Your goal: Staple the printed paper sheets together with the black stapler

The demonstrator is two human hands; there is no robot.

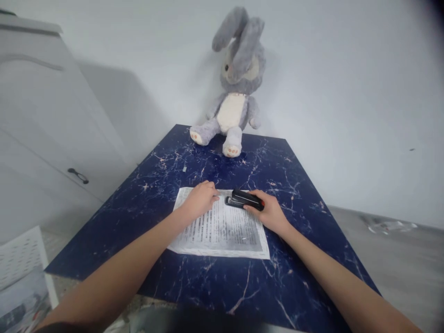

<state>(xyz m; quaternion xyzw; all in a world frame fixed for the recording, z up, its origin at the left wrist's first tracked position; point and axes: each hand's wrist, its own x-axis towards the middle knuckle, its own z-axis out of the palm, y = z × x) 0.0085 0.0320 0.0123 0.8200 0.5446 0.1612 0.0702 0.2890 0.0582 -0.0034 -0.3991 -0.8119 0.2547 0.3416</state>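
Observation:
Printed paper sheets lie on a dark blue marbled table, near its middle. My left hand rests on the upper left part of the paper with its fingers curled together; whether anything is pinched under them is hidden. A black stapler is in my right hand, its front end pointing left over the paper's upper edge. Between the stapler's front end and my left fingertips there is a small gap.
At the table's far end a grey plush rabbit sits against the wall. A white cabinet stands at the left. A small pale piece lies beyond the paper. Clear plastic is on the floor at right.

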